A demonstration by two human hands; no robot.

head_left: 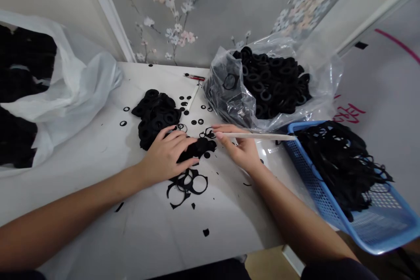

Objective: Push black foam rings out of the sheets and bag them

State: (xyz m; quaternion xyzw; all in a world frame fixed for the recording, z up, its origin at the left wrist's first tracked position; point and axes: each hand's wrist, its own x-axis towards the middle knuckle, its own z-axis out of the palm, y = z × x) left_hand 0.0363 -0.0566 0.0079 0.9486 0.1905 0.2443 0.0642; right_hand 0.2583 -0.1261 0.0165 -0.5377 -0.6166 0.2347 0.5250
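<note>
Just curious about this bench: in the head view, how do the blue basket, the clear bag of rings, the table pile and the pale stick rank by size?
Clear bag and blue basket: they look alike, and the basket's nearness makes it unsure.
Then the table pile.
Smallest, the pale stick.

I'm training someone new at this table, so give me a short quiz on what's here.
1. Which hand holds the pale stick?
2. True or false: the clear plastic bag holds black rings.
3. Which is nearer the stick's tip: the white bag or the blue basket?

Key: 1. The right hand. 2. True. 3. The blue basket.
</note>
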